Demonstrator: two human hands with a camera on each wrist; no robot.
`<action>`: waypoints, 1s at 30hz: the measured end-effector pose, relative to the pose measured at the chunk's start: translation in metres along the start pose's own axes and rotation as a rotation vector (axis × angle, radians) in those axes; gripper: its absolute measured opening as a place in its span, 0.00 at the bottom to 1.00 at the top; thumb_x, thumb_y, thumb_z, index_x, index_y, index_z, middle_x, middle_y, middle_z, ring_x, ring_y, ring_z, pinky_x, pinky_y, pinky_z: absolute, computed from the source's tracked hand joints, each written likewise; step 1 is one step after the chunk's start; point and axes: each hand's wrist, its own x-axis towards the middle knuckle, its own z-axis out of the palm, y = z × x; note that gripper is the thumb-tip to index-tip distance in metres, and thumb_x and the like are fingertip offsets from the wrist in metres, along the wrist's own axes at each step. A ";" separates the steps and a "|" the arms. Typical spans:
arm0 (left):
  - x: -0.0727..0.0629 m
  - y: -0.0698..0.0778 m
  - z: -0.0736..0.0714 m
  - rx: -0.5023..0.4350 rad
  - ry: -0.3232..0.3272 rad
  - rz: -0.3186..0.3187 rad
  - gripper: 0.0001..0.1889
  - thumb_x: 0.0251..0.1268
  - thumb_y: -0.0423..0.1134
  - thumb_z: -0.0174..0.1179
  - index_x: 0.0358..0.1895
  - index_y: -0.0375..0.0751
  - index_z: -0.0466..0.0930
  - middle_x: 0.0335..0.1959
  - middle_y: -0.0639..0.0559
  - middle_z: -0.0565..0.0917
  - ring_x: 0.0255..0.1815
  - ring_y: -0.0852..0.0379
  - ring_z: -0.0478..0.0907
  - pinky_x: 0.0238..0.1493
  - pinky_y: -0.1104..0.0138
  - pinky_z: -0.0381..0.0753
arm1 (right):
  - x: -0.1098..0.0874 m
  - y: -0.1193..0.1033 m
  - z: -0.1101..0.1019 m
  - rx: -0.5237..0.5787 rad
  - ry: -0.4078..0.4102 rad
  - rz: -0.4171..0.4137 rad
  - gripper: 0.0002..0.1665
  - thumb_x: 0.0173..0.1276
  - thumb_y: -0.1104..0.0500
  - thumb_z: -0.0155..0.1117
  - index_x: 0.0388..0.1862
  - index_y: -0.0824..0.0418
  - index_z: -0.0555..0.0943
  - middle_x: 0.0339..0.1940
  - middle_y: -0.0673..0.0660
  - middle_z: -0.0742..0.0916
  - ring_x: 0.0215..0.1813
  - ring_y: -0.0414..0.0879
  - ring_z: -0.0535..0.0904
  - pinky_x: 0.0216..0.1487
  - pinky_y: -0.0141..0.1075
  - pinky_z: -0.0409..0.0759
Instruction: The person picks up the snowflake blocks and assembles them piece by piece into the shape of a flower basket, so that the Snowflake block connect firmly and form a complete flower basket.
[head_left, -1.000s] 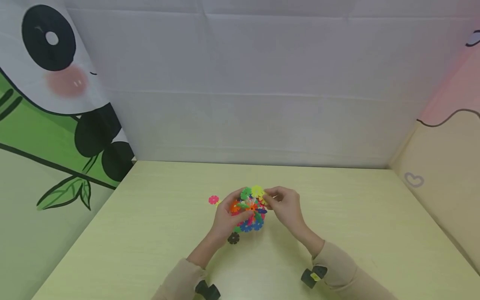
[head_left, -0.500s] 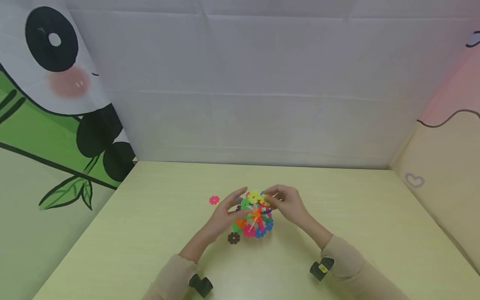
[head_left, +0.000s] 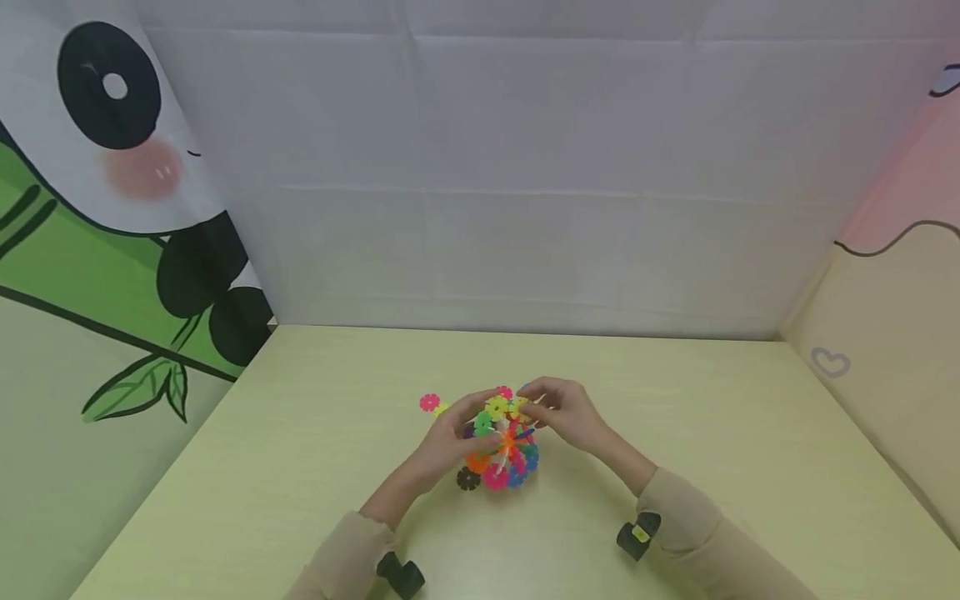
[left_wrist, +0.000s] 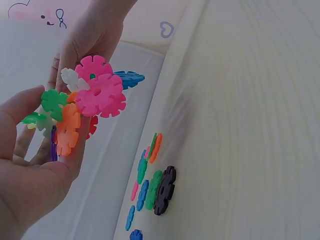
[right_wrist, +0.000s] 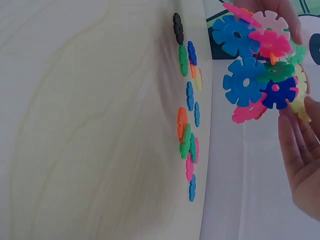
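Observation:
A ball-like cluster of interlocking flower-shaped plastic discs [head_left: 508, 442] is held up between both hands, over the table. Its pieces are pink, blue, green, orange, yellow and white. My left hand [head_left: 441, 452] grips it from the left; in the left wrist view the thumb lies by a green disc [left_wrist: 53, 104] and the fingers pass behind an orange one [left_wrist: 68, 130]. On the upper right side, my right hand [head_left: 567, 415] pinches a yellow disc [head_left: 517, 408] at the cluster's edge. The right wrist view shows blue discs [right_wrist: 245, 82] facing outward, with the right thumb against the yellow piece [right_wrist: 300, 105].
Several loose discs lie on the pale table [head_left: 675, 467]: a black one [head_left: 468, 478] below the left hand, a pink one [head_left: 430, 402] to its left. More blue, green and orange discs [left_wrist: 156, 148] show in the wrist views. A white sheet [head_left: 525, 250] stands behind.
The cluster has turned between the hands and come slightly lower, bringing its yellow discs and a pink disc into different positions. My left hand has shifted its hold; the right stays at the yellow side.

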 end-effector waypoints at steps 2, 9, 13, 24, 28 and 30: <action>-0.001 0.000 -0.002 -0.015 0.018 -0.016 0.33 0.56 0.46 0.62 0.66 0.55 0.61 0.66 0.51 0.62 0.65 0.43 0.59 0.58 0.50 0.68 | 0.003 -0.001 -0.003 0.002 -0.002 0.023 0.13 0.64 0.64 0.58 0.45 0.72 0.77 0.36 0.66 0.83 0.32 0.58 0.81 0.32 0.41 0.82; -0.007 0.003 -0.019 -0.010 0.106 -0.077 0.32 0.53 0.46 0.64 0.64 0.62 0.63 0.67 0.48 0.60 0.65 0.39 0.59 0.57 0.49 0.69 | 0.022 0.026 -0.017 -0.062 0.048 0.158 0.17 0.66 0.61 0.56 0.49 0.72 0.74 0.42 0.67 0.82 0.37 0.61 0.80 0.34 0.46 0.82; -0.010 0.005 -0.027 -0.010 0.132 -0.075 0.32 0.54 0.44 0.64 0.64 0.60 0.63 0.68 0.47 0.59 0.66 0.38 0.57 0.56 0.48 0.69 | 0.035 0.062 -0.020 -0.134 0.061 0.242 0.17 0.62 0.64 0.60 0.49 0.71 0.75 0.38 0.63 0.81 0.36 0.58 0.80 0.31 0.42 0.82; -0.014 0.012 -0.029 -0.045 0.132 -0.079 0.31 0.55 0.39 0.63 0.63 0.58 0.65 0.68 0.46 0.60 0.66 0.39 0.57 0.58 0.49 0.67 | 0.054 0.096 -0.018 -0.259 -0.026 0.295 0.18 0.54 0.58 0.68 0.44 0.64 0.80 0.37 0.57 0.81 0.41 0.49 0.74 0.40 0.38 0.75; -0.013 0.012 -0.029 -0.050 0.129 -0.085 0.31 0.55 0.38 0.63 0.63 0.58 0.65 0.68 0.47 0.60 0.66 0.39 0.57 0.58 0.49 0.67 | 0.053 0.092 -0.018 -0.316 -0.062 0.289 0.15 0.52 0.58 0.70 0.39 0.63 0.82 0.35 0.56 0.81 0.40 0.48 0.73 0.42 0.39 0.74; -0.013 0.013 -0.028 -0.050 0.132 -0.087 0.31 0.54 0.39 0.64 0.63 0.59 0.65 0.68 0.47 0.60 0.66 0.39 0.57 0.58 0.48 0.67 | 0.054 0.091 -0.018 -0.324 -0.068 0.298 0.14 0.51 0.59 0.71 0.37 0.63 0.81 0.34 0.56 0.80 0.40 0.49 0.73 0.43 0.40 0.74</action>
